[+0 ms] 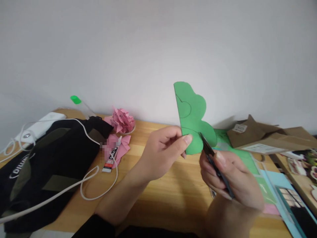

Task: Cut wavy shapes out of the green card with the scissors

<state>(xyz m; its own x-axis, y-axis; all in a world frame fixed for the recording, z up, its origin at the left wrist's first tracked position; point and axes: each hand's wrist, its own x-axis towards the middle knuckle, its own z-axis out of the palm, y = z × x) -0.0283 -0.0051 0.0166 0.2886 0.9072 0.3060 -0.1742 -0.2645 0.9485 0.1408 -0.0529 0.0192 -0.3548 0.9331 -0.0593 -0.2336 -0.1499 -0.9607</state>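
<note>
A green paper cutout [195, 110] with a scalloped right side and a straight left edge is held up above the table, with dark curved lines drawn on it. My left hand [164, 150] pinches its lower left corner, thumb in front and fingers behind. My right hand [231, 175] is closed round a slim black pen-like tool [219, 173]. That tool's pointed tip lies over the paper, at the right end of the lower drawn line. Whether it is a pen or a cutting tool I cannot tell.
Left on the wooden table [153, 211] lie a black bag [74, 152], a white cable [99, 188], a glue tube [111, 160] and a pink paper flower [122, 120]. On the right are green sheets [244, 162], a brown cardboard piece [267, 137] and a blue folder [279, 185].
</note>
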